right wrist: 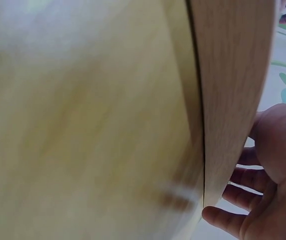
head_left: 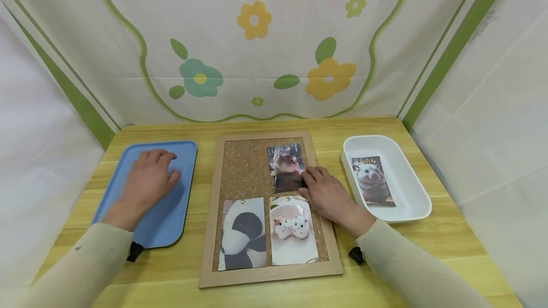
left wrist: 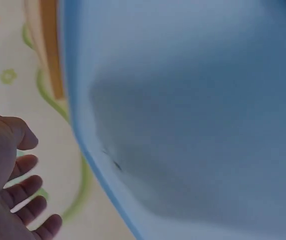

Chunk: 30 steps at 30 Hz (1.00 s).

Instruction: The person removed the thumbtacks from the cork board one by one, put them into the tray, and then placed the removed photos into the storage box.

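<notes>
Over the blue tray (head_left: 164,225) my left hand (head_left: 147,179) hovers with loosely bent fingers and nothing seen in them. A tiny dark mark (left wrist: 117,166) shows on the tray in the left wrist view; it is too small to identify. With its fingertips, my right hand (head_left: 327,194) touches the right edge of a dark hamster photo (head_left: 286,165) at the upper right of the framed corkboard (head_left: 244,165). No pin can be made out on that photo. Below it, a panda plush photo (head_left: 244,236) and a photo of two white figures (head_left: 293,232) each have a pin at the top.
A white bin (head_left: 411,194) stands right of the board, with a crowned hamster photo (head_left: 372,182) inside. The wooden table (head_left: 162,274) carries everything. A flower-patterned curtain (head_left: 257,61) hangs behind, and pale cloth walls close both sides.
</notes>
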### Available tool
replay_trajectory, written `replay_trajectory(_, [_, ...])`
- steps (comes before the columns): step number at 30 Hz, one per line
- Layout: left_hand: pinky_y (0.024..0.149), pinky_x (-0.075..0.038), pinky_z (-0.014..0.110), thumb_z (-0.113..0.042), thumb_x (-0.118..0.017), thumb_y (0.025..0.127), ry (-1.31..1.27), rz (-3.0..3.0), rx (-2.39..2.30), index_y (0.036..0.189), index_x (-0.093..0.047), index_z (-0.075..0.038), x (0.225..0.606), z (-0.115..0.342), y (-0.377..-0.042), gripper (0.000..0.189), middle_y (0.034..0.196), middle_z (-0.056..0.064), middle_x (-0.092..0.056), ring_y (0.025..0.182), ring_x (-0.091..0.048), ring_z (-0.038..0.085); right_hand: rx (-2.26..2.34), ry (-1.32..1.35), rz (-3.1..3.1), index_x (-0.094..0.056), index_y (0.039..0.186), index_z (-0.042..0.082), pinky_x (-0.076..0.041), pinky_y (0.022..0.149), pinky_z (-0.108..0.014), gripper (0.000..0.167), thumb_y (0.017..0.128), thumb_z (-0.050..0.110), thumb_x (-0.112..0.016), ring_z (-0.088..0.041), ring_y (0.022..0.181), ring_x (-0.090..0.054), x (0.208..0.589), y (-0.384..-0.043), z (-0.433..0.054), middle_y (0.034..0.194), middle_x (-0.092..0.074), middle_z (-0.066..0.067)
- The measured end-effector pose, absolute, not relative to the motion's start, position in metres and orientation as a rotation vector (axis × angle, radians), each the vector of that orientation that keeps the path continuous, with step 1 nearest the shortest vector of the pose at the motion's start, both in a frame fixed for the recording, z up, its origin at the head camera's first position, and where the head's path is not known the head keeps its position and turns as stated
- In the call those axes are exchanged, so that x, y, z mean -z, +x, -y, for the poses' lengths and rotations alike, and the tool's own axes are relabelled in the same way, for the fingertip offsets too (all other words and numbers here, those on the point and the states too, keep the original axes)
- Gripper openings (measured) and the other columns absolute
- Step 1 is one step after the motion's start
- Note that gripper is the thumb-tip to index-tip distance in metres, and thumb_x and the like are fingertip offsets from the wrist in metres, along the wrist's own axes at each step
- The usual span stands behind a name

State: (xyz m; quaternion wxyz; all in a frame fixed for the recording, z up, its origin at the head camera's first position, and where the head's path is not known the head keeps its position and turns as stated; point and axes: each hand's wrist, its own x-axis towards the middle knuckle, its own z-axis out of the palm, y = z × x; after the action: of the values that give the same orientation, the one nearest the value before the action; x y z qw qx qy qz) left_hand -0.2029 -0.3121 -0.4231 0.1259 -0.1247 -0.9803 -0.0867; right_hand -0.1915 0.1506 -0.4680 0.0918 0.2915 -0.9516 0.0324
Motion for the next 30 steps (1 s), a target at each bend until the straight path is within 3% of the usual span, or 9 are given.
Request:
replay_trajectory(9, [0.111, -0.037, 0.071, -0.023, -0.059, 0.103, -0.358, 2.974, 0.387, 0.139, -0.061, 0.004, 0.406, 0.254, -0.199, 0.044, 0.145, 0.029, -0.054, 0.138, -0.042, 0.052, -0.096, 0.857, 2.83, -0.062, 0.141, -0.003, -0.054, 0.106, -0.051, 0.048, 0.108, 0.032, -0.061, -0.04, 0.131, -0.06, 0.466, -0.19, -0.15, 0.142, -0.062, -0.022])
replay_trajectory(19, [0.114, -0.04, 0.065, -0.024, -0.062, 0.102, -0.509, 2.969, 0.486, 0.14, -0.063, -0.002, 0.409, 0.194, -0.209, 0.044, 0.148, 0.024, -0.055, 0.141, -0.045, 0.047, -0.114, 0.827, 2.851, -0.061, 0.141, -0.002, -0.056, 0.102, -0.052, 0.049, 0.108, 0.033, -0.062, -0.039, 0.131, -0.059, 0.466, -0.19, -0.149, 0.142, -0.062, -0.021])
replay_trajectory(30, [0.112, -0.044, 0.062, -0.025, -0.062, 0.105, -0.588, 2.979, 0.506, 0.142, -0.063, -0.007, 0.415, 0.155, -0.22, 0.041, 0.147, 0.018, -0.057, 0.141, -0.047, 0.042, -0.14, 0.83, 2.832, -0.06, 0.139, -0.006, -0.054, 0.107, -0.051, 0.05, 0.106, 0.032, -0.065, -0.04, 0.13, -0.061, 0.465, -0.189, -0.149, 0.139, -0.063, -0.023])
